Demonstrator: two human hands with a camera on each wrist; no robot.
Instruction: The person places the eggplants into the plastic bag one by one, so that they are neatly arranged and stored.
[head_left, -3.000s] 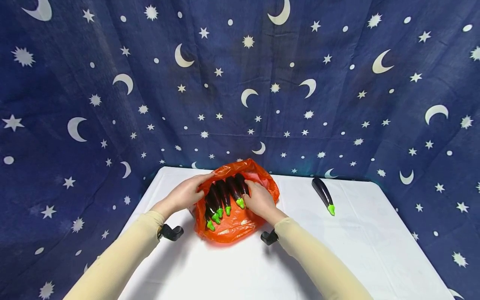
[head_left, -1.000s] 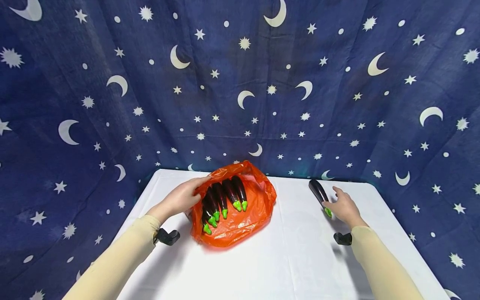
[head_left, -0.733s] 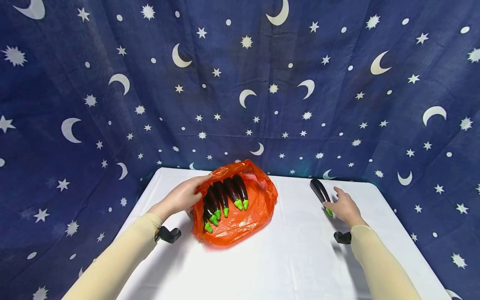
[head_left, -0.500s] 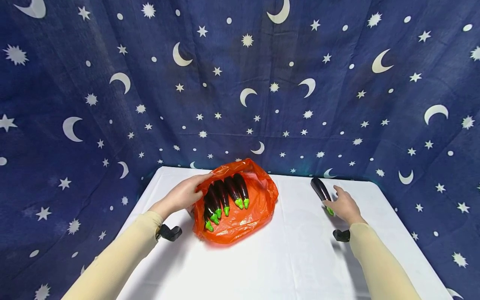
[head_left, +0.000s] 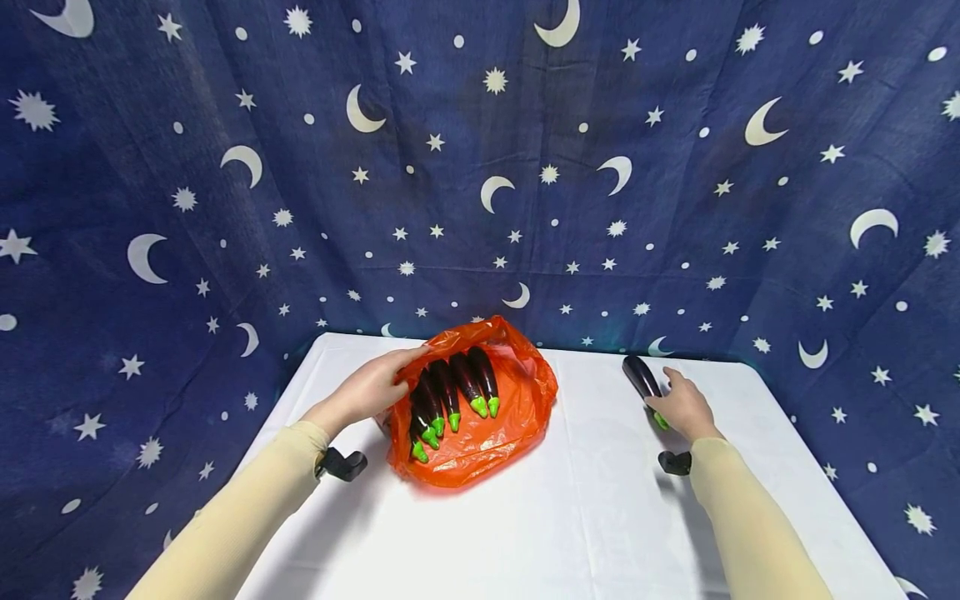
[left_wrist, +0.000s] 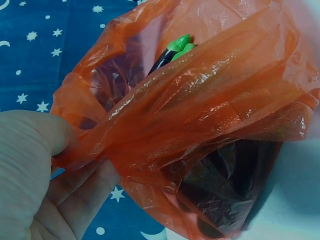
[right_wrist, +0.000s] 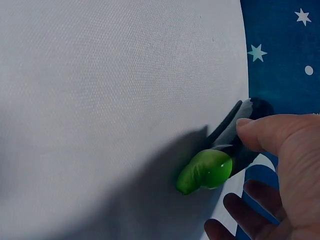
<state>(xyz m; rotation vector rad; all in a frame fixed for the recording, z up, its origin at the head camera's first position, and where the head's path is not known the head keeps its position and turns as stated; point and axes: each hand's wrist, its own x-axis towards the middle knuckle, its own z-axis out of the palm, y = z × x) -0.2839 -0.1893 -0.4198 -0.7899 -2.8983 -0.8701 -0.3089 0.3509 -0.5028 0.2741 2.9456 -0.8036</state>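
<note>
My left hand (head_left: 372, 387) pinches the left rim of an orange plastic bag (head_left: 498, 446), which lies with its mouth facing me. Thumb and fingers meet on the thin film in the left wrist view. Inside the bag several dark purple eggplants (head_left: 446, 385) lie in a row, green stem ends towards me. On the right, another eggplant (head_left: 639, 377) lies on the table. My right hand (head_left: 686, 410) is over its stem end, thumb and fingers spread apart. In the right wrist view the thumb overlaps the dark body, with the green cap (right_wrist: 207, 170) showing below.
A white cloth covers the table (head_left: 517, 542). Directly behind its back edge hangs a dark blue curtain (head_left: 570, 208) with pale moons and stars, which also encloses both sides. Black straps (head_left: 341, 465) stick out at the wrists.
Three seconds ago my right hand was inside the bag at an eggplant; it has let go and moved right to the lone eggplant. Lately it shifts only slightly. The left hand keeps the bag's rim.
</note>
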